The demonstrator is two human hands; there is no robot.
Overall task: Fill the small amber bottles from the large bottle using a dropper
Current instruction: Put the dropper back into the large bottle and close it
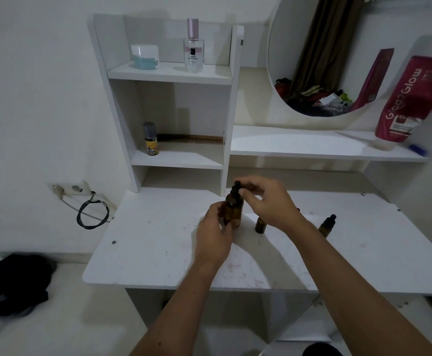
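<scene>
Head view, looking down on a white desk (158,258). Left hand (216,235) wrapped round the body of the large amber bottle (233,213), fingers curled on its near side, most likely to keep it upright and steady on the desktop. Right hand (266,201) just above that grip, fingertips pinching the black dropper cap (236,189) at the bottle's neck, probably to unscrew it or draw the dropper out; not possible to tell which.

Just right of the held bottle, under the right wrist: a small amber bottle (260,225) with its top hidden by the hand, so open or capped cannot be told. Farther right, well clear of both hands: a second small amber bottle (325,226) with a black dropper top in place. Both set within easy reach, presumably awaiting filling.

Liquid level in any bottle not readable through the dark glass. Glass pipette, if any, hidden inside the neck. Lower part of the large bottle covered by the left palm.

Beyond the hands, on the shelf unit (173,73): a perfume bottle (193,47), a white jar (145,56), a small spray can (150,139).
</scene>
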